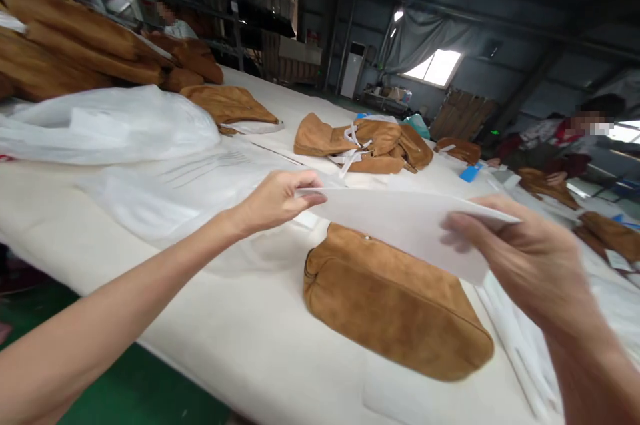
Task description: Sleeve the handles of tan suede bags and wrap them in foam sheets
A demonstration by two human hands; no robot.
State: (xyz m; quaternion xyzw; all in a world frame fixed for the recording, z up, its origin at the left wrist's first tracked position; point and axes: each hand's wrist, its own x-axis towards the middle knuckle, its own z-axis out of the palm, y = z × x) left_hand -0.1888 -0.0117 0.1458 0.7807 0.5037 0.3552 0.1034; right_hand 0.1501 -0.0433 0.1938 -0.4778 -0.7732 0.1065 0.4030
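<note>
A thin white sheet [385, 215] is stretched between my two hands, above the near part of the table. My left hand [285, 201] pinches its left end between thumb and fingers. At the right end, my right hand [520, 258] grips it with the thumb on the near face; that hand is slightly blurred. Just below and behind the sheet lies a brown suede bag [395, 311], its broad base turned toward me. The sheet hides part of the bag's upper side.
Brown suede bags [365, 141] with white strips lie farther back. Clear plastic bags [110, 125] spread over the white table [240, 325] on the left, near a brown pile [85, 45]. White plastic [520, 338] lies at right. One person [560, 138] works at far right, another [175, 25] at back left.
</note>
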